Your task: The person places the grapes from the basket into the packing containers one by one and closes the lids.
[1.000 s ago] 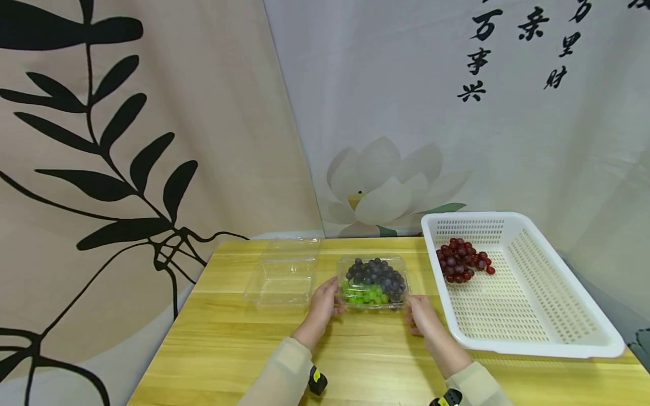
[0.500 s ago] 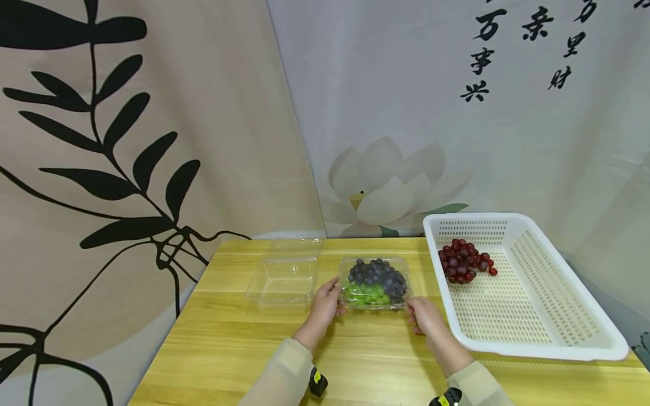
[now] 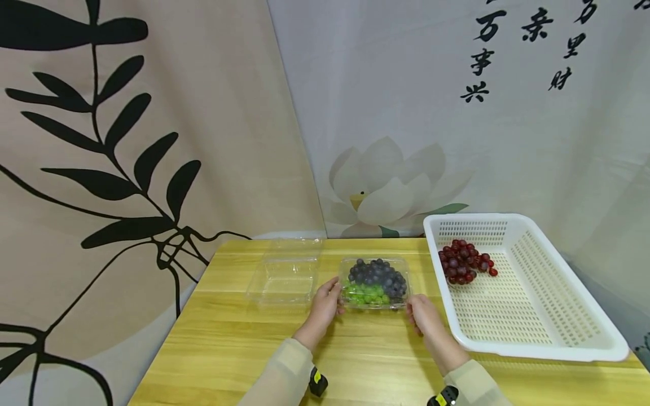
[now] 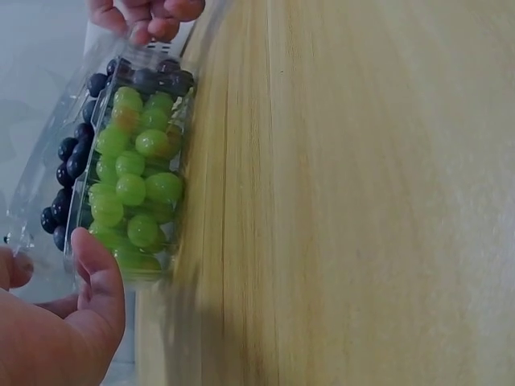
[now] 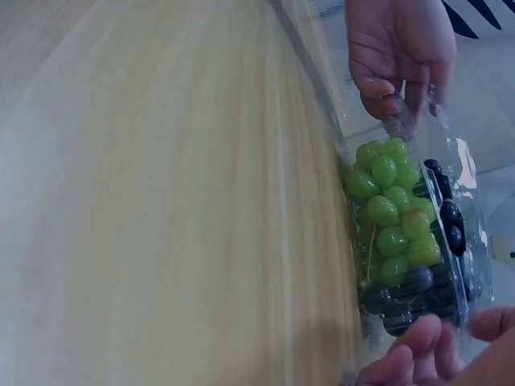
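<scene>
A clear plastic clamshell box (image 3: pixel 343 263) with its lid down sits between my two hands on the wooden table. Inside it, green grapes (image 3: pixel 364 294) lie along the front and black grapes (image 3: pixel 378 274) behind and to the right. My left hand (image 3: pixel 324 309) pinches the box's left front corner; the left wrist view shows the thumb (image 4: pixel 98 269) against the end wall and the fingers toward the lid side. At the right front corner, my right hand (image 3: pixel 425 317) pinches the edge with curled fingers (image 5: pixel 426 342). Both palms stay off the box.
Left of the hands stands a second clear clamshell box (image 3: pixel 286 288), its lid raised toward the back. On the right is a white perforated basket (image 3: pixel 538 351) holding a bunch of red grapes (image 3: pixel 459 262). A printed curtain (image 3: pixel 244 113) hangs behind the table (image 3: pixel 228 361).
The right hand has shifted very slightly at the box's corner. Box, left hand and basket stay in place; the head view turned a little at first.
</scene>
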### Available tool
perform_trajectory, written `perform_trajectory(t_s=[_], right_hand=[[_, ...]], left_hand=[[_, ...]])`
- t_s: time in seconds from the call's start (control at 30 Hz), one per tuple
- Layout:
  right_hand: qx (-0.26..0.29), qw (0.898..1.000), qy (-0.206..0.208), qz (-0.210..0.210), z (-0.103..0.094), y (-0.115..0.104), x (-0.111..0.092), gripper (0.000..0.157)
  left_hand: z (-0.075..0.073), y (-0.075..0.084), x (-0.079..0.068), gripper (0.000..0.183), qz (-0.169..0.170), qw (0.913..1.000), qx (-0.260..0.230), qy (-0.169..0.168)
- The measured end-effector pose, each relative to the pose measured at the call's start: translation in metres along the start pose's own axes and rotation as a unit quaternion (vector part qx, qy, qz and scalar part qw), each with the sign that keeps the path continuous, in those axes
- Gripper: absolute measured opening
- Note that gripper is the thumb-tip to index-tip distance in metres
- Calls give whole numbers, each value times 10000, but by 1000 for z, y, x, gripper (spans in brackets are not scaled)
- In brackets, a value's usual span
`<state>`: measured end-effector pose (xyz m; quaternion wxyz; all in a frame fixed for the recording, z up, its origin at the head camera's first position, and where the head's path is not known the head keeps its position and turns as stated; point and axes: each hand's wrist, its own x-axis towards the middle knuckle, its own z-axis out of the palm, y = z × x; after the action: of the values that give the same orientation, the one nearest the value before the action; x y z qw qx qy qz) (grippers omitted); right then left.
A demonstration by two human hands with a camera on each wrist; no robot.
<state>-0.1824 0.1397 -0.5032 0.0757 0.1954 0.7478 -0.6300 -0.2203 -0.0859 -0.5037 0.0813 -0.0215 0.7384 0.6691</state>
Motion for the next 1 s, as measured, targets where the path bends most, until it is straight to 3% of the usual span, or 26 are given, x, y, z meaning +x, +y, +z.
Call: perform_trajectory(t_s=[0.13,0.33,0.67,0.83,1.0], right_hand=[[102,9997,147,-146,2,-3,2,22],[260,9978,438,-422,5,-13,7,46],[436,9968,547,-384,8,-25,17,50],[508,9957,710,-312,12,-27,25,48],[917,9928,762,-144,16,-29,28,46]], left_hand=[[-1,10,-7,52,-68,9999,38,-78],[-3,30,-23,52,-225,9995,162,-127],[-7,-1,-13,59,-486,9981,63,-375],[-6,6,-19,61,-465,9983,48,-337],[-3,5,-17,62,-424,9988,-101,-201]])
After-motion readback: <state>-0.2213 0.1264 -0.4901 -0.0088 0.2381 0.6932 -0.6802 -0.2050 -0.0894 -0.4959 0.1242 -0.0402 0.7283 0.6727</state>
